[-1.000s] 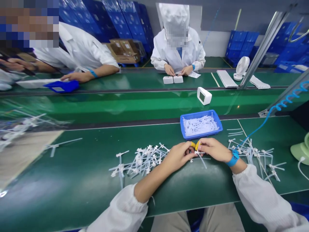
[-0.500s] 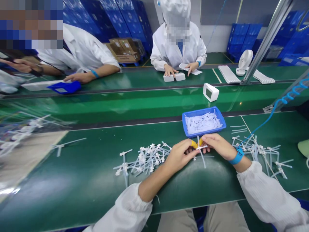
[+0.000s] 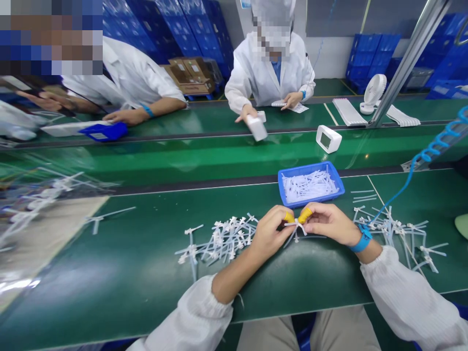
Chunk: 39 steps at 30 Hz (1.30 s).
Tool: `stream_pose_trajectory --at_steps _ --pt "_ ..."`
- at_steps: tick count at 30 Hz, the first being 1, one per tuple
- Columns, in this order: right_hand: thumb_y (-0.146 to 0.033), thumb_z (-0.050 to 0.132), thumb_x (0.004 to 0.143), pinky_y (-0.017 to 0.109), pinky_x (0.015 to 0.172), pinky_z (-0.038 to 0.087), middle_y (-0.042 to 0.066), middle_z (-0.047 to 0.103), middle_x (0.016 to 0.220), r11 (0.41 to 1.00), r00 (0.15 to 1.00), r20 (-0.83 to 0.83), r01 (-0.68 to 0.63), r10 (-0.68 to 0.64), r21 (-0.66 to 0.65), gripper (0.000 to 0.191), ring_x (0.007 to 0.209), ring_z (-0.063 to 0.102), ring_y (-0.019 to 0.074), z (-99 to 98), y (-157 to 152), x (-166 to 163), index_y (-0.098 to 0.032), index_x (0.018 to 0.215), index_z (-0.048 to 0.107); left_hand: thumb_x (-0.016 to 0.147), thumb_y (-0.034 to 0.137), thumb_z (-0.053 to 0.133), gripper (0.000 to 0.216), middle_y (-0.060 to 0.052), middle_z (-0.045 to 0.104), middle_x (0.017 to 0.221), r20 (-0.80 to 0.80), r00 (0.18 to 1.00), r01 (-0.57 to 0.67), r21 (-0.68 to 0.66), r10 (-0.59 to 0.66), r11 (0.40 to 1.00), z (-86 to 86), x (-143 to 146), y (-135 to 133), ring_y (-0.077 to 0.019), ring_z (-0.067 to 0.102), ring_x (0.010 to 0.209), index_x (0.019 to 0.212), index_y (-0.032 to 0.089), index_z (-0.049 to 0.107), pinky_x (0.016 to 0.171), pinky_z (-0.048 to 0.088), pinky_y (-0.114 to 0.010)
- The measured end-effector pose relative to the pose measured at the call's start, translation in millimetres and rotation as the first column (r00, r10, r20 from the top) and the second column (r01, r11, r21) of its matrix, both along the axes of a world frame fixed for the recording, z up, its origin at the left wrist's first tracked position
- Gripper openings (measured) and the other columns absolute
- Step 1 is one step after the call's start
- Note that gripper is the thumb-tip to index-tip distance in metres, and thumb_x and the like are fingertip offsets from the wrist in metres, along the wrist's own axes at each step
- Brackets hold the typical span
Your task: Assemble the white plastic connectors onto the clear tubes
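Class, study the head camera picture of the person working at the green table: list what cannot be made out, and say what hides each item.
- The small white part pinched between the left hand and right hand: its shape is too small, half covered by fingertips.
- Contents of the blue tray: thin white pieces, too fine to count.
- White strips at far left: blurred.
- Green object at right: cut off by the edge.

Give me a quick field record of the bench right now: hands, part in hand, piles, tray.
left hand: pinching the white plastic piece, yellow fingertip cover on
right hand: pinching the same piece from the other side, blue wristband
left pile: loose white pieces on the green mat
right pile: more of the same
blue tray: holds thin white strips, just beyond the hands
belt beyond: small white device
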State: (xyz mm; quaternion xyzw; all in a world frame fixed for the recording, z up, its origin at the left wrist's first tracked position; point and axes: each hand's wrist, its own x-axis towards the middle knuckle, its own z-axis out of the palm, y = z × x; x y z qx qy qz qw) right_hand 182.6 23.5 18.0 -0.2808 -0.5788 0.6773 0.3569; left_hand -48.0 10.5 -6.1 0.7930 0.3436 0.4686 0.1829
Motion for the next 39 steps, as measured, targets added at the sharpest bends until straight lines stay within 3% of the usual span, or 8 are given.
stream_pose_trajectory --at_steps 6,10,19,23,30,39 --pt "-0.043 0.082 0.098 0.035 0.092 0.060 0.007 0.075 0.106 0.992 0.999 0.027 0.019 -0.022 0.128 0.025 0.095 0.071 0.0196 2.3 -1 -1 -0.019 0.105 0.080 0.102 0.026 0.073 0.016 -0.005 0.074 0.093 -0.003 1.000 -0.003 -0.072 0.002 0.997 -1.3 0 -2 -0.0180 0.070 0.085 0.090 0.020 0.064 0.077 0.056 -0.028" --pt "-0.038 0.083 0.097 0.034 0.090 0.059 0.007 0.073 0.107 0.978 0.997 0.048 0.044 -0.055 0.206 0.019 0.096 0.070 0.0196 1.3 0 -2 -0.021 0.105 0.082 0.102 0.033 0.076 0.021 -0.005 0.076 0.093 0.006 1.000 0.030 -0.075 -0.029 0.997 -0.5 2 -2 -0.0169 0.071 0.082 0.090 0.019 0.065 0.072 0.055 -0.025" --pt "-0.034 0.092 0.088 0.037 0.095 0.062 0.006 0.074 0.108 0.999 0.998 -0.033 0.054 -0.053 0.008 0.041 0.100 0.072 0.0202 -4.6 -5 -3 -0.021 0.123 0.075 0.100 0.025 0.077 0.009 -0.005 0.076 0.096 0.074 0.991 0.116 -0.072 -0.111 0.991 5.2 4 -2 -0.0143 0.070 0.078 0.098 0.019 0.070 0.070 0.056 -0.023" --pt "-0.031 0.092 0.088 0.036 0.098 0.062 0.005 0.074 0.109 0.998 0.996 -0.068 0.064 -0.065 -0.017 0.045 0.104 0.072 0.0196 -6.5 -4 -2 -0.023 0.128 0.073 0.100 0.023 0.075 0.006 -0.007 0.076 0.097 0.080 0.989 0.128 -0.074 -0.122 0.989 8.0 5 -2 -0.0152 0.071 0.078 0.100 0.019 0.070 0.069 0.057 -0.024" --pt "-0.031 0.091 0.090 0.034 0.095 0.060 0.004 0.069 0.107 0.998 0.998 -0.042 0.049 -0.050 -0.027 0.050 0.101 0.069 0.0180 -7.8 -3 -4 -0.023 0.134 0.070 0.108 0.018 0.053 0.016 -0.010 0.076 0.102 0.071 0.983 0.173 -0.090 -0.167 0.981 11.9 2 -4 -0.0208 0.073 0.095 0.105 0.019 0.069 0.088 0.060 -0.033" --pt "-0.042 0.087 0.095 0.032 0.090 0.059 0.003 0.070 0.104 0.997 0.999 0.006 -0.036 0.037 -0.061 0.050 0.095 0.070 0.0173 -3.6 -3 -3 -0.022 0.136 0.066 0.106 0.023 0.061 0.009 -0.008 0.075 0.096 0.085 0.989 0.129 -0.122 -0.119 0.984 8.8 5 -4 -0.0195 0.071 0.087 0.100 0.020 0.068 0.081 0.057 -0.031"
